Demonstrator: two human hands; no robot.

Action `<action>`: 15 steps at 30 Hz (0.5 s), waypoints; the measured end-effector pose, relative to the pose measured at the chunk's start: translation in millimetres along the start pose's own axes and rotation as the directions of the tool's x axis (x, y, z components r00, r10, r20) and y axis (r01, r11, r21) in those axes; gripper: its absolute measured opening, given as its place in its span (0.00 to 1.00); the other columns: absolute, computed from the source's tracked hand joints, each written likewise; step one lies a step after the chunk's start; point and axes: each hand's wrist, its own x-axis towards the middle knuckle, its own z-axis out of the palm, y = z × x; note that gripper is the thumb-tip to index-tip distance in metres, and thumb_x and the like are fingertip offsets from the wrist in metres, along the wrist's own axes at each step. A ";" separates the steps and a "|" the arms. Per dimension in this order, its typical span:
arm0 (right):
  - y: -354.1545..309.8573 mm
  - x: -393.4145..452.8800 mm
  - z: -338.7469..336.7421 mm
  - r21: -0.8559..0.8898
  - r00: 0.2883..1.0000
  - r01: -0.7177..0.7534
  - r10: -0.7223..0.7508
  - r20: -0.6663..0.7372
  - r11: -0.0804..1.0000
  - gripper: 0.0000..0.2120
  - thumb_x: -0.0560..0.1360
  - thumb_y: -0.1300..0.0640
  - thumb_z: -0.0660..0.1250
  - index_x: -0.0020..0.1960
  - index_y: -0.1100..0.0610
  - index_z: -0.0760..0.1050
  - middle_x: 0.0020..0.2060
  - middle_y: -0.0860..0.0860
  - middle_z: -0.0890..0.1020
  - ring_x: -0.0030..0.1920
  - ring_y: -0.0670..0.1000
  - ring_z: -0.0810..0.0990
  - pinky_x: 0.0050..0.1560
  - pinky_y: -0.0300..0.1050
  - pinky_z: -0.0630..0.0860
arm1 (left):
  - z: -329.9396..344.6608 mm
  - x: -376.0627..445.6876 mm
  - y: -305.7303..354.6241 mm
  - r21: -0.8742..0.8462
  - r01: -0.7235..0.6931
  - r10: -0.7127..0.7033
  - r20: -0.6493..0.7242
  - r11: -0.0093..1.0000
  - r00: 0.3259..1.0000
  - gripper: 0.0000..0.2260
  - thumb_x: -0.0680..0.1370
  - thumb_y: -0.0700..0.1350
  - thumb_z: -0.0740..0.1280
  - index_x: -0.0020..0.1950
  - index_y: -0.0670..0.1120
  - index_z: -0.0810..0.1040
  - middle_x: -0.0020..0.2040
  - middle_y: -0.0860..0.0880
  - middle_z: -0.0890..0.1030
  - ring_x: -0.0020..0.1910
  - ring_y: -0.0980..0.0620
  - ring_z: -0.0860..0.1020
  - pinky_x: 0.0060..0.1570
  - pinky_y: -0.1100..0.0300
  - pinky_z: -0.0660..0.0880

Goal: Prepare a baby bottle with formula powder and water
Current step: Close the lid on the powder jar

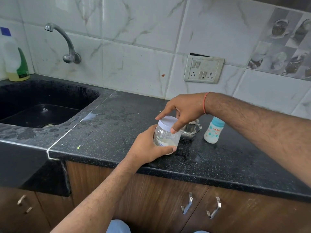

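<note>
Soft even light, mild glare on countertop [117, 115], wide-angle edge warp

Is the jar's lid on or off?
On. The white lid sits on the jar, with the right hand gripping it.

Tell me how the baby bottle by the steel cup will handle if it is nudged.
The baby bottle stands tall on a narrow base, so it probably tips easily. It looks like light plastic, and the countertop seems wet, so it may slide.

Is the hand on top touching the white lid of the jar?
Touching. The head view shows the right hand with fingertips curled over the white lid of the jar, pressing its rim on both sides.
</note>
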 end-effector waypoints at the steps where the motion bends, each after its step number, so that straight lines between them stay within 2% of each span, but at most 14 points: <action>1: -2.3 0.4 1.2 -0.030 1.000 0.004 -0.005 -0.004 1.000 0.29 0.75 0.38 0.76 0.74 0.34 0.75 0.67 0.39 0.79 0.48 0.34 0.78 0.50 0.33 0.70 | 0.1 -0.2 0.4 0.001 0.004 -0.004 -0.001 1.000 1.000 0.37 0.68 0.61 0.86 0.73 0.57 0.76 0.61 0.61 0.85 0.59 0.62 0.83 0.61 0.58 0.81; 3: -5.3 6.0 8.4 -0.113 0.998 -0.003 -0.004 -0.061 0.994 0.24 0.75 0.29 0.69 0.68 0.38 0.81 0.54 0.42 0.87 0.47 0.43 0.83 0.50 0.43 0.75 | 0.1 -0.4 0.7 0.006 0.010 -0.010 -0.003 1.000 1.000 0.36 0.68 0.61 0.86 0.72 0.57 0.77 0.59 0.61 0.86 0.58 0.63 0.83 0.60 0.59 0.82; 5: -7.3 11.9 14.6 -0.172 0.988 -0.074 0.049 -0.144 0.982 0.32 0.73 0.21 0.61 0.54 0.46 0.87 0.36 0.47 0.87 0.38 0.49 0.83 0.40 0.46 0.74 | 0.4 -1.1 1.8 0.008 0.011 -0.011 -0.005 1.000 1.000 0.35 0.68 0.61 0.86 0.71 0.58 0.77 0.59 0.62 0.85 0.58 0.63 0.83 0.58 0.60 0.80; 7: -10.6 13.9 17.9 -0.232 0.971 -0.166 0.118 -0.206 0.958 0.43 0.70 0.16 0.55 0.41 0.55 0.83 0.30 0.50 0.83 0.33 0.53 0.79 0.36 0.46 0.71 | 0.6 -1.7 2.6 0.012 0.008 -0.008 -0.007 1.000 1.000 0.35 0.68 0.61 0.86 0.71 0.59 0.76 0.59 0.62 0.85 0.59 0.64 0.82 0.57 0.63 0.78; 8: -12.6 12.9 18.9 -0.268 0.964 -0.200 0.142 -0.223 0.942 0.45 0.70 0.15 0.52 0.36 0.56 0.79 0.28 0.51 0.80 0.32 0.54 0.76 0.35 0.46 0.70 | 0.5 -1.9 2.6 0.017 0.005 -0.005 -0.007 1.000 1.000 0.35 0.68 0.61 0.86 0.71 0.59 0.75 0.59 0.63 0.84 0.59 0.64 0.82 0.57 0.63 0.78; 10: -15.1 7.9 18.6 -0.318 0.951 -0.260 0.186 -0.245 0.912 0.45 0.72 0.16 0.46 0.31 0.56 0.73 0.28 0.51 0.76 0.31 0.53 0.74 0.35 0.45 0.69 | 0.1 -1.9 2.2 0.013 0.002 -0.002 0.002 1.000 1.000 0.35 0.68 0.61 0.86 0.71 0.59 0.75 0.59 0.63 0.84 0.59 0.64 0.82 0.59 0.62 0.79; 12: -11.0 3.8 16.8 -0.302 0.935 -0.303 0.220 -0.278 0.904 0.45 0.74 0.18 0.44 0.31 0.56 0.74 0.30 0.51 0.78 0.32 0.52 0.75 0.36 0.46 0.69 | 0.0 -1.5 1.5 0.001 0.003 -0.003 0.008 1.000 1.000 0.36 0.68 0.61 0.86 0.73 0.58 0.76 0.60 0.63 0.85 0.60 0.64 0.82 0.61 0.60 0.80; 14: -3.2 1.5 12.4 -0.248 0.927 -0.296 0.214 -0.309 0.923 0.42 0.75 0.18 0.46 0.39 0.52 0.81 0.37 0.51 0.83 0.39 0.52 0.81 0.41 0.47 0.75 | -0.1 -0.8 1.0 0.000 0.007 -0.007 0.007 1.000 1.000 0.37 0.68 0.60 0.86 0.73 0.58 0.76 0.61 0.63 0.84 0.59 0.65 0.82 0.61 0.59 0.80; 15: 1.4 1.3 9.7 -0.192 0.936 -0.245 0.180 -0.302 0.950 0.38 0.75 0.19 0.50 0.48 0.48 0.84 0.45 0.49 0.86 0.47 0.52 0.84 0.48 0.48 0.77 | -0.1 -0.6 1.1 -0.001 0.013 -0.013 0.006 1.000 1.000 0.37 0.67 0.60 0.86 0.72 0.59 0.76 0.60 0.64 0.84 0.59 0.66 0.82 0.61 0.60 0.80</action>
